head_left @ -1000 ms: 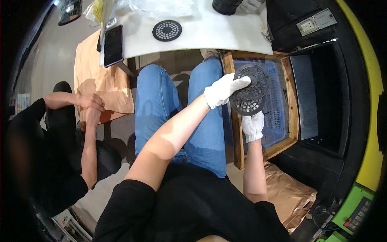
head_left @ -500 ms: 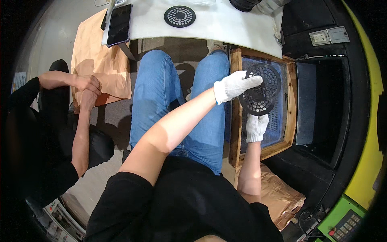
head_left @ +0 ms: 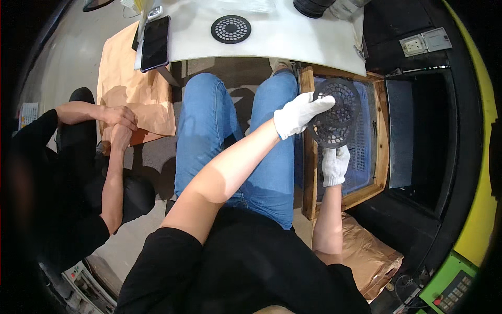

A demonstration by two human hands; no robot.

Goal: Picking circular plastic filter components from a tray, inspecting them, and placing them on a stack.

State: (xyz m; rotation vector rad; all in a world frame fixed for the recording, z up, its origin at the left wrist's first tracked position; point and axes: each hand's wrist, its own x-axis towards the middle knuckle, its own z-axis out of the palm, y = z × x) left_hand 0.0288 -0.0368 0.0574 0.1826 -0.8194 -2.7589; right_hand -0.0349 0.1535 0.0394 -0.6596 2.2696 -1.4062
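Two round black grilles with rings of small openings overlap above a wooden-framed box at my right. My left hand (head_left: 300,116), in a white knit glove, is closed on the upper grille (head_left: 346,95), thumb lying over its face. Below it, my right hand (head_left: 335,166), gloved the same way, grips the near rim of the lower grille (head_left: 332,138); some of its fingers are hidden beneath. Another such grille (head_left: 231,29) lies flat on the white table (head_left: 261,48) ahead.
The wooden frame (head_left: 310,180) surrounds a blue plastic basket (head_left: 361,170). A phone (head_left: 156,44) rests at the table's left edge. Brown paper sacks (head_left: 137,83) lie on the floor. At left sits another person with clasped hands (head_left: 121,123). A green control panel (head_left: 452,288) is at lower right.
The view has shifted slightly. Both hands keep their hold, and the two grilles stay overlapped with only a slight change in tilt.
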